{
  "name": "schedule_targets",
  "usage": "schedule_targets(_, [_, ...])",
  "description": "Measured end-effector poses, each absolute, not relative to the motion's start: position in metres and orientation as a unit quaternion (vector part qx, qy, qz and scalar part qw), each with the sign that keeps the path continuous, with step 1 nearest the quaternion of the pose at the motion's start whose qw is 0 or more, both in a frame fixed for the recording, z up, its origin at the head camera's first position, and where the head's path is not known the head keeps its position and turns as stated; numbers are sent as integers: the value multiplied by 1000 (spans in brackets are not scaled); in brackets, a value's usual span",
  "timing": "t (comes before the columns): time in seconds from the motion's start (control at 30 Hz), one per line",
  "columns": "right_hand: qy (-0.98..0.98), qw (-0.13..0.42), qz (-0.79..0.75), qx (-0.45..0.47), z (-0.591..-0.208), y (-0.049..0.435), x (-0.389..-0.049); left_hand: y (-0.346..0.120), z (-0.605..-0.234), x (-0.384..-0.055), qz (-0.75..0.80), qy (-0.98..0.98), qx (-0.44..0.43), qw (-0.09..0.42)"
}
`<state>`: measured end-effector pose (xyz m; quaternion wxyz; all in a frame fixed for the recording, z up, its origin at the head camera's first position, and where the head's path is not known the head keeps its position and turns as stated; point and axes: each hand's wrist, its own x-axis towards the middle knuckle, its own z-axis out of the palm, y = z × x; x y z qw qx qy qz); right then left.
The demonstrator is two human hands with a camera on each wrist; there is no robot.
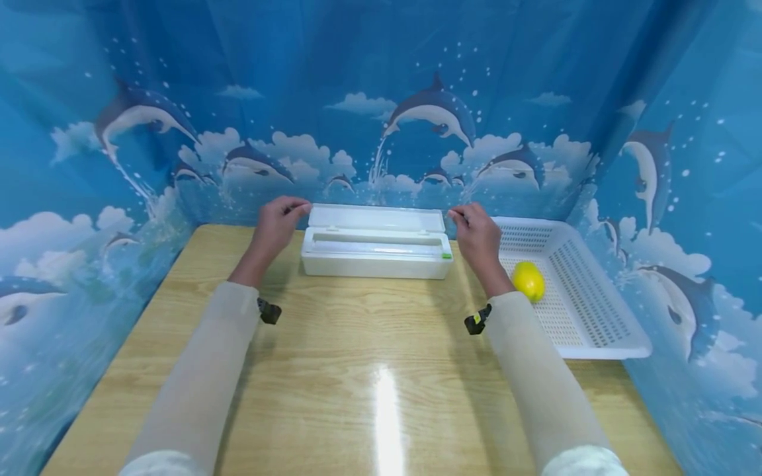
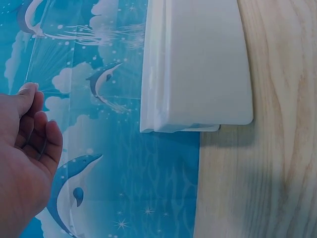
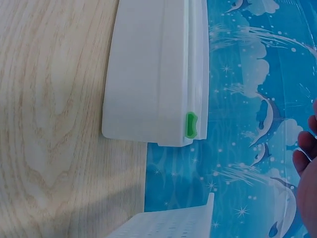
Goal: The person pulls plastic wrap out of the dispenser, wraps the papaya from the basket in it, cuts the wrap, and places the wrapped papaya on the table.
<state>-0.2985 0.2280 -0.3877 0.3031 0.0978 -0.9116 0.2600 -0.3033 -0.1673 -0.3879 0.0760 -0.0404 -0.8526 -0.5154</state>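
A white cling film box (image 1: 378, 266) stands at the table's far edge, its lid (image 1: 378, 218) raised toward the curtain. Inside lies a pale roll (image 1: 378, 248), and a green slider (image 3: 191, 125) sits at the right end. Beside the lid's left end, my left hand (image 1: 280, 221) pinches the edge of clear cling film (image 2: 54, 49) between thumb and forefinger. My right hand (image 1: 476, 231) is raised off the lid's other end with thumb and forefinger together, pinching the film's other side. Only its fingertips and palm edge show in the right wrist view.
A white perforated basket (image 1: 601, 291) stands on the right of the table, behind my right forearm. In it lies a yellow fruit (image 1: 528, 281). A blue dolphin-print curtain (image 1: 357, 79) hangs close behind the box and along both sides of the wooden table (image 1: 333, 370).
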Motion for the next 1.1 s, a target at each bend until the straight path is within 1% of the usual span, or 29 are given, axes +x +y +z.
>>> schedule_targets(0.17, [-913, 290, 272, 86, -382, 226, -298, -170, -383, -303, -514, -852, -53, 86])
schedule_targets(0.37, [-914, 289, 273, 81, -375, 224, -298, -170, -378, -304, -515, -851, -51, 90])
schedule_targets(0.67, [-902, 314, 282, 93, -368, 226, -298, -170, -370, -305, -509, -855, -47, 93])
schedule_targets(1.1, [-900, 319, 284, 89, -359, 229, -297, -169, -361, -304, -525, -845, -46, 96])
